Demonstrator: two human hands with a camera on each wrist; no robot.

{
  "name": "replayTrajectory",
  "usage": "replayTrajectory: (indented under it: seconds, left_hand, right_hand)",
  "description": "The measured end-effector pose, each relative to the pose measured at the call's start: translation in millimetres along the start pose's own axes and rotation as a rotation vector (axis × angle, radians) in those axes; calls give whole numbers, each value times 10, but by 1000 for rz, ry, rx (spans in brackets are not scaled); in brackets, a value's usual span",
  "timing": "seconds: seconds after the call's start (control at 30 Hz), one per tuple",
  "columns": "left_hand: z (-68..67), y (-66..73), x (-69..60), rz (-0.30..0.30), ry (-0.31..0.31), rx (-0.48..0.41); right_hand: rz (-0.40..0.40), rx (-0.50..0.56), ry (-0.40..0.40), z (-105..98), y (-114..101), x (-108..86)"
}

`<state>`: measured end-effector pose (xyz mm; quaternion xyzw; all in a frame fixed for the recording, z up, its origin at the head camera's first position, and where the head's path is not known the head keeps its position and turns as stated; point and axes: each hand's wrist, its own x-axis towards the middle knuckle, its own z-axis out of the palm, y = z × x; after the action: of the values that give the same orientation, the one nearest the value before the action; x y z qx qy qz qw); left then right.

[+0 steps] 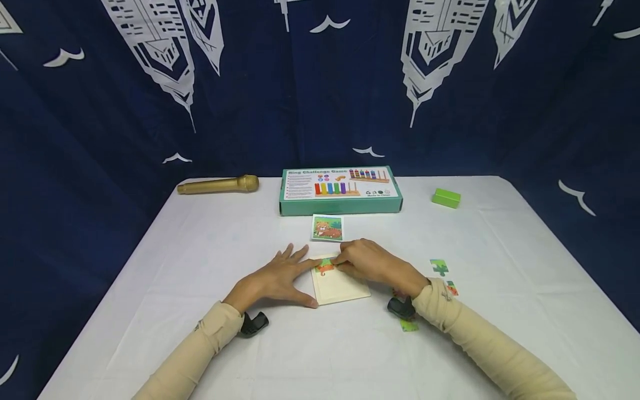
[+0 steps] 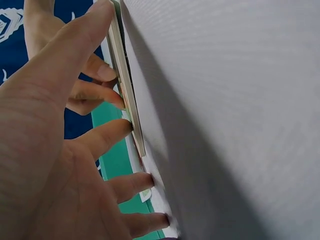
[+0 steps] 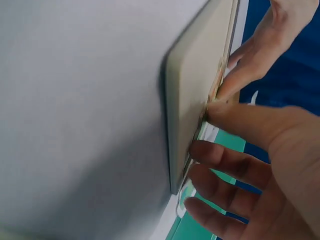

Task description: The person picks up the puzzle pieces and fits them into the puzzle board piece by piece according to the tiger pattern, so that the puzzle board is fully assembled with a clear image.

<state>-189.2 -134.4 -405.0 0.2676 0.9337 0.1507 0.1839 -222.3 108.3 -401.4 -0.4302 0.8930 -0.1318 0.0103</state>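
A square cream board (image 1: 342, 289) lies on the table, with orange-and-green puzzle pieces (image 1: 325, 267) along its far left part. My left hand (image 1: 281, 279) is spread beside it, thumb at the near left corner and index fingertip on the pieces. In the left wrist view the board's edge (image 2: 131, 102) runs between that hand's thumb and index finger. My right hand (image 1: 375, 263) reaches over the far edge, its thumb and bent index finger pinching a piece there. The right wrist view shows the board (image 3: 192, 75) with the right thumb on its far side; fingers partly hide the piece.
A tiger picture card (image 1: 328, 228) lies beyond the board, before a green game box (image 1: 341, 206). A gold microphone (image 1: 218, 185) lies back left, a green block (image 1: 446, 198) back right. Loose puzzle pieces (image 1: 439, 266) lie at the right, some partly under the right forearm.
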Motion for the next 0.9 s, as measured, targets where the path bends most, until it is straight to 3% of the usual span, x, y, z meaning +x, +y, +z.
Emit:
replayTrajectory:
  seconds: [0.3,0.43,0.63,0.9]
  left_hand:
    - [10,26,13,-7,18,21]
    - [24,39,12,-7,21,22]
    - [34,36,20,-6,27,36]
    - [47,63,20,-18,35,26]
  right_hand:
    - [46,119,-65,-33,80,-82]
    - [42,189,-58,-60,137,-130]
    - [73,253,26,-174,271,-310]
    - [271,295,192,-289,631,-874]
